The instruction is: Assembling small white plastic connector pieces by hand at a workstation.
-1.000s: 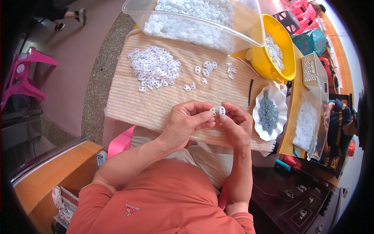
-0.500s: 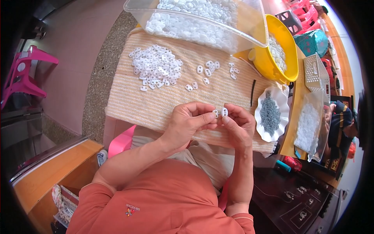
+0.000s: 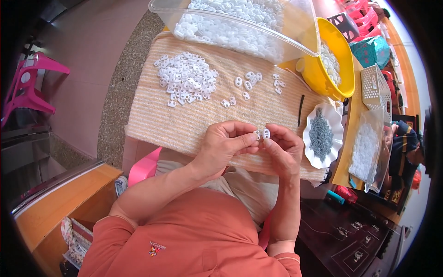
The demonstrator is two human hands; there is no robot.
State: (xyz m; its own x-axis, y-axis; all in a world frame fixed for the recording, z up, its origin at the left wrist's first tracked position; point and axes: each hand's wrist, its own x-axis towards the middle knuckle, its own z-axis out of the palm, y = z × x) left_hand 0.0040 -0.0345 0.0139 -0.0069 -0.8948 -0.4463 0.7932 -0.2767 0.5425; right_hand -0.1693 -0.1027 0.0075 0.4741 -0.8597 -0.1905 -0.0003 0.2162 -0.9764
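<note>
My left hand (image 3: pixel 229 141) pinches a small white plastic two-holed piece (image 3: pixel 257 134) between thumb and fingertips. Close beside it, my right hand (image 3: pixel 284 147) holds up an oval white two-holed plastic piece (image 3: pixel 266 133), which looks like a cord-lock body. The two pieces face each other over the near part of the cloth-covered table (image 3: pixel 184 124). Whether they touch is too small to tell. Beyond my hands lie a heap of flat white two-holed pieces (image 3: pixel 187 78) and several loose oval ones (image 3: pixel 248 85). Right of my right hand, a white scalloped dish (image 3: pixel 338 131) holds grey, spring-like bits (image 3: pixel 320 134).
A clear plastic bin (image 3: pixel 230 34) of white pieces stands at the far edge. Beside it is a yellow basin (image 3: pixel 348 78). A thin dark stick (image 3: pixel 301 110) lies near the dish. At the right are another clear tub (image 3: pixel 364 152) and a white perforated basket (image 3: pixel 374 87).
Both hands keep the same pinch on their pieces. The whole view has shifted very slightly; nothing else visibly differs.
</note>
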